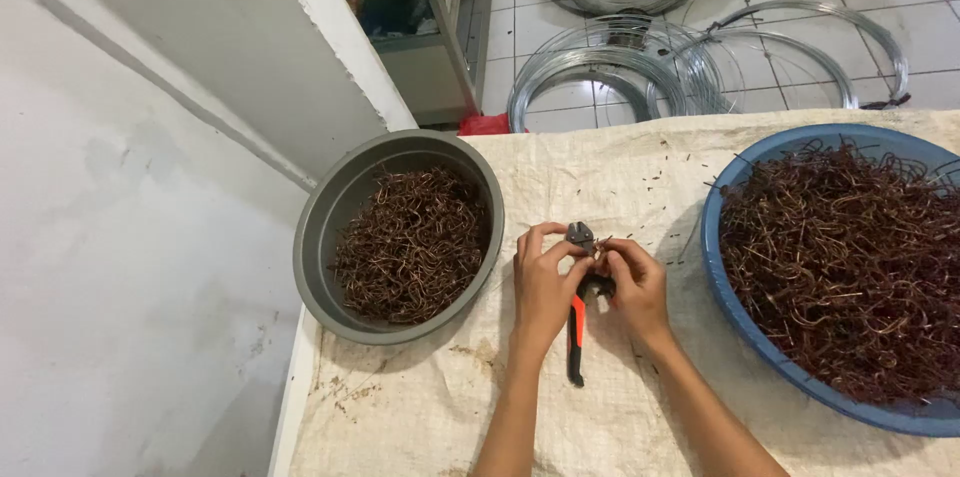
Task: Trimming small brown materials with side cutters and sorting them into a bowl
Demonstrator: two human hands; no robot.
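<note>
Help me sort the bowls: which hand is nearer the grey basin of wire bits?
Left. The left hand lies just right of the grey basin; the right hand is farther right, past the pliers.

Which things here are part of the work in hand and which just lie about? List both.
In use: pliers, left hand, right hand, small wire piece between the fingers, grey bowl of bent brown wire, blue basin of brown wire, sack cloth.

Lying about: silver wire coils on the floor, shelf, red thing.
</note>
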